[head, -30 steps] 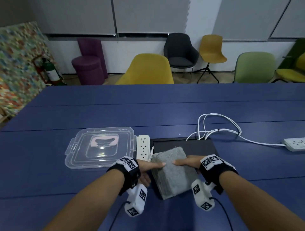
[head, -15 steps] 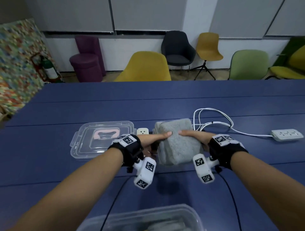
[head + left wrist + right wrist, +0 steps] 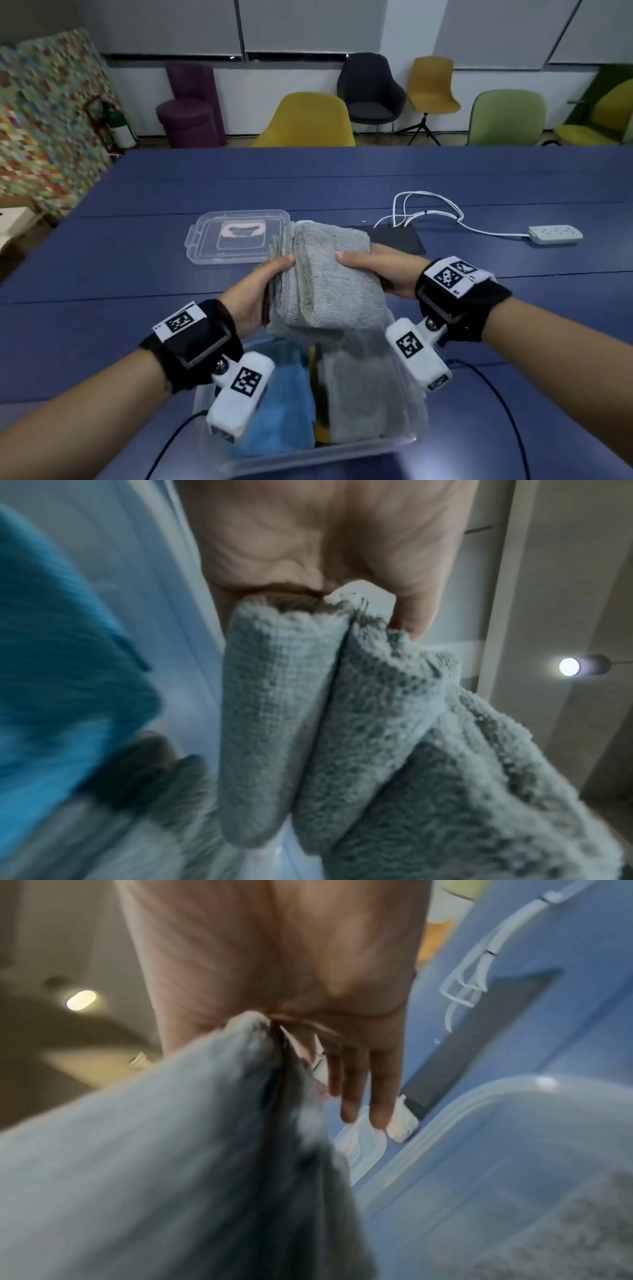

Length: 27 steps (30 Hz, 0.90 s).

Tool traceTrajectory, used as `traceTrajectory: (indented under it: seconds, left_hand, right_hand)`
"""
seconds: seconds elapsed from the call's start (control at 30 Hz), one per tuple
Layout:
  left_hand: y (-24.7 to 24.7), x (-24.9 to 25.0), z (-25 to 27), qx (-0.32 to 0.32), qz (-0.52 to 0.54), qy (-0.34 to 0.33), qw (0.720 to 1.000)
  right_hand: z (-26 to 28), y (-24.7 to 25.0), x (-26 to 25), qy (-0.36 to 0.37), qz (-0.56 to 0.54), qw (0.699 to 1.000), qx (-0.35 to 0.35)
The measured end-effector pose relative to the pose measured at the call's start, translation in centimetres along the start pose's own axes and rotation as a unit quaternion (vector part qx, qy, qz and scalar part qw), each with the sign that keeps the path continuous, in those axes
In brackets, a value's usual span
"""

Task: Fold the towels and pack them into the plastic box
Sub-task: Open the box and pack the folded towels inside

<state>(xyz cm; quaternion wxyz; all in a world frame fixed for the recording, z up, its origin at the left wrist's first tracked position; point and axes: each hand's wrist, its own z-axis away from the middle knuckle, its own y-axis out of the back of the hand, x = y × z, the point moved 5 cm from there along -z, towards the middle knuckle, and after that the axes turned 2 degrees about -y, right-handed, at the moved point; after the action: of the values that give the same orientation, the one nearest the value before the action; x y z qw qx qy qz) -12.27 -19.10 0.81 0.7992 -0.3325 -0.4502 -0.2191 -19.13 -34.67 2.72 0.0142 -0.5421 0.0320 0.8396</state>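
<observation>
Head view: left hand [image 3: 255, 294] and right hand [image 3: 383, 270] each hold the folded grey towel [image 3: 329, 281] in a pinching grip, above the plastic box [image 3: 308, 455] on the counter [image 3: 102, 274].

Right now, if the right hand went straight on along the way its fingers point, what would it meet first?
Probably the clear lid: in the right wrist view the right hand, gripping the grey towel, points its fingers at it. Depth is unclear.

Dim, cool indoor light, ceiling spotlight [image 3: 569, 666] flaring, wrist views motion-blurred and soft, head view bowed at edges.
</observation>
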Motion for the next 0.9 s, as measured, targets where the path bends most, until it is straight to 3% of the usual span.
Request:
traceTrajectory:
  seconds: [0.07,0.13,0.2,0.33,0.53,0.63,0.73,0.9]
  left_hand:
    - [1.2,-1.8,1.7,0.029,-0.013,0.031,0.999]
    - [1.6,-3.2,2.9,0.039,-0.029,0.054,0.997]
    - [1.7,-4.1,3.7,0.042,-0.036,0.063,0.996]
    - [1.3,-5.4,4.8,0.04,-0.051,0.069,0.995]
    - [1.0,-5.9,6.2,0.046,-0.032,0.081,0.995]
    - [1.2,-6.2,6.3,0.059,-0.045,0.078,0.994]
    - [1.1,-6.5,6.3,0.049,-0.046,0.077,0.995]
    - [1.9,-6.7,6.1,0.068,-0.041,0.066,0.995]
  right_hand:
    - [0.6,-0.8,-0.5,0.035,0.116,0.992,0.042]
    - [1.2,-1.7,-1.9,0.088,0.254,0.962,0.056]
    - [1.7,-3.4,-2.9,0.127,0.362,0.924,0.005]
    - [2.3,-5.6,-3.4,0.077,0.474,0.873,-0.082]
    - [2.4,-5.4,-2.7,0.042,0.446,0.891,-0.072]
    - [2.5,-5.4,-1.8,-0.02,0.379,0.919,-0.109]
    - [3.1,-5.7,-1.4,-0.066,0.347,0.924,-0.149]
    - [3.8,-5.4,-1.5,-0.066,0.307,0.938,-0.146]
